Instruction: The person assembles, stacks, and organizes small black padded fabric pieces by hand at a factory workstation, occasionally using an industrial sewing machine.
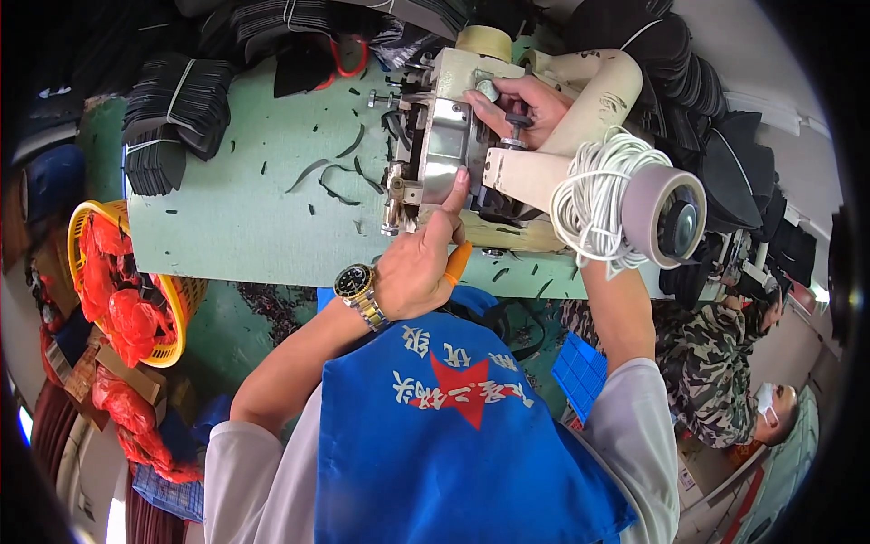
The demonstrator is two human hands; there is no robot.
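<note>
A cream-coloured machine (589,100) with a shiny metal front plate (444,145) stands on the green table (245,218). My left hand (417,267), with a wristwatch, holds an orange-handled tool (459,261); its index finger points up and touches the lower edge of the metal plate. My right hand (526,102) reaches over the machine's arm from the right, and its fingers close around a small dark knob (517,122) on the machine's top. The tool's tip is hidden behind my left hand.
A coil of white cable (589,204) hangs beside the machine's round end wheel (671,218). Stacks of black cut pieces (177,109) lie at the back left and right. Black scraps litter the table. A yellow basket (186,295) holds red bags. A person in camouflage (716,363) sits lower right.
</note>
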